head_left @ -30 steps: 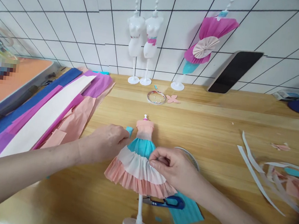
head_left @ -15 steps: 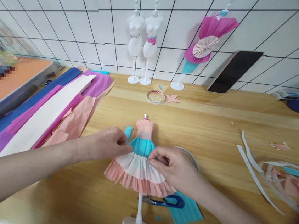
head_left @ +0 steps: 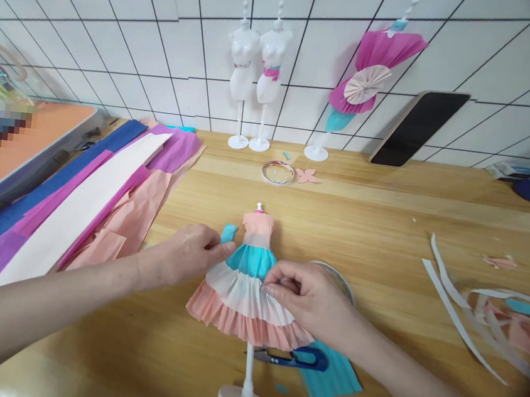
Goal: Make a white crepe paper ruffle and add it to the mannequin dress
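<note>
A small white mannequin (head_left: 249, 374) on a round base wears a tiered crepe-paper dress (head_left: 253, 262), with a peach top, turquoise waist, white tier and peach hem. My right hand (head_left: 305, 291) pinches the skirt's right side where turquoise meets white. My left hand (head_left: 193, 251) is off the skirt, at its left, thumb out and away from the curled index finger; its other fingers are partly hidden. Just beyond that thumb is a short turquoise paper strip (head_left: 229, 232), partly covered by the hand. Blue-handled thread snips (head_left: 309, 358) lie behind the stand, on turquoise crepe paper (head_left: 334, 379).
Coloured paper sheets (head_left: 89, 199) lie at left beside an orange-topped case (head_left: 39, 137). Two bare mannequins (head_left: 244, 63), a dressed one (head_left: 365, 83) and a phone (head_left: 419, 129) stand by the tiled wall. A bead dish (head_left: 278, 173) is behind. White strips (head_left: 460, 326) lie right.
My left hand has let go of the skirt's left side and drawn back slightly up and left, towards the turquoise strip. My right hand keeps its pinch.
</note>
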A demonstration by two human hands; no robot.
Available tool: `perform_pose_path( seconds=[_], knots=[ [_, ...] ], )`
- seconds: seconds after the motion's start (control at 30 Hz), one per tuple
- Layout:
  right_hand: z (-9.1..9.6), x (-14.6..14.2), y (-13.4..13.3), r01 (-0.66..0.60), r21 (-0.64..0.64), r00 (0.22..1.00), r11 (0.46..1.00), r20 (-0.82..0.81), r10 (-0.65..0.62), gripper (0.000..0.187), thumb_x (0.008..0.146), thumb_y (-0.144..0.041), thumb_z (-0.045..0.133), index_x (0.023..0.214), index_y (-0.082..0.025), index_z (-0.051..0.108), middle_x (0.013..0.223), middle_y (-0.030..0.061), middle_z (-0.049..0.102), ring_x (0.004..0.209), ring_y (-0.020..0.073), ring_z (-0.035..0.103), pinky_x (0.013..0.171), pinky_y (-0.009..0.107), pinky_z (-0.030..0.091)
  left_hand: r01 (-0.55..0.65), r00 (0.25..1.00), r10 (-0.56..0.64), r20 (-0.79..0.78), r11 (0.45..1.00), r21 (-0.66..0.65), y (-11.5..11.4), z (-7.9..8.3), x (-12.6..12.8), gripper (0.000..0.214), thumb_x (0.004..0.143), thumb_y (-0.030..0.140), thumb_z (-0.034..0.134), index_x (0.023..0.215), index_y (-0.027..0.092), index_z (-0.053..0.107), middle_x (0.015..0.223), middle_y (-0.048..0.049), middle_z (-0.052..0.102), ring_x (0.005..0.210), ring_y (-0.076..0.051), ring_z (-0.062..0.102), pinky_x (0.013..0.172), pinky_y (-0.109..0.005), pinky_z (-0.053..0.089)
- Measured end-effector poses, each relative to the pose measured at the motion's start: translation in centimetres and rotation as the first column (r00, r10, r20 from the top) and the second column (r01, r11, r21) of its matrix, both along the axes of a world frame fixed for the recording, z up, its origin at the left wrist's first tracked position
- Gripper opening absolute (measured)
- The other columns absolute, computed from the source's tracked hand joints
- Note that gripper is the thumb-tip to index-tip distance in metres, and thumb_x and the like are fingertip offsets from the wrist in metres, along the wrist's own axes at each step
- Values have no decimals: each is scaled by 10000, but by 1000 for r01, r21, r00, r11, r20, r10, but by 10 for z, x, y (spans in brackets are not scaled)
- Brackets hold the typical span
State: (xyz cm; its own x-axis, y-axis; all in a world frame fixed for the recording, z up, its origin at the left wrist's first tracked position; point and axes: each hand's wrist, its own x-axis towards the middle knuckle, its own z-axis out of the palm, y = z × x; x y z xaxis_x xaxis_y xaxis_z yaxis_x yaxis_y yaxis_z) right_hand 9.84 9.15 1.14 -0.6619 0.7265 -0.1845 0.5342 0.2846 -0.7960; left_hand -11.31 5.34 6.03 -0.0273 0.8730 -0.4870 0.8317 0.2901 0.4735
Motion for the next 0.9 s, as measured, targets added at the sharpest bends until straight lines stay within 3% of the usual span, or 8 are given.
perform_pose_path(
  seconds=[0.27,0.43,0.57,0.9],
  knots=[
    [-1,1,0,12,2,1000,1000,-8,-12,115,724,-202,559,622,-175,605,471,-84,347,450,79,307,435,209,234,-30,995,35,97,998,-52,-6,-6,1,239,683,317,485,533,186,353,520,55,312,513,-94,300,470,-242,209],
    [1,2,-1,2,3,1000,1000,-10,-2,112,723,-191,555,621,-176,598,475,-85,345,454,78,305,436,206,235,-50,996,50,69,999,-4,-9,-5,2,344,755,431,433,530,187,344,528,52,285,515,-97,288,479,-257,198],
    [1,2,-1,1,14,1000,1000,11,-1,123,734,-198,556,620,-180,601,479,-81,352,454,79,315,437,208,235,-52,997,55,50,997,-59,-7,-2,2,408,764,499,412,510,187,344,516,49,291,503,-98,287,480,-264,201],
    [1,1,0,13,2,1000,1000,-3,-13,110,726,-187,565,628,-174,612,474,-84,348,453,76,310,437,207,231,-112,976,117,184,993,-35,-17,-5,0,271,705,316,471,533,188,305,528,63,253,512,-85,262,470,-244,169]
  ],
)
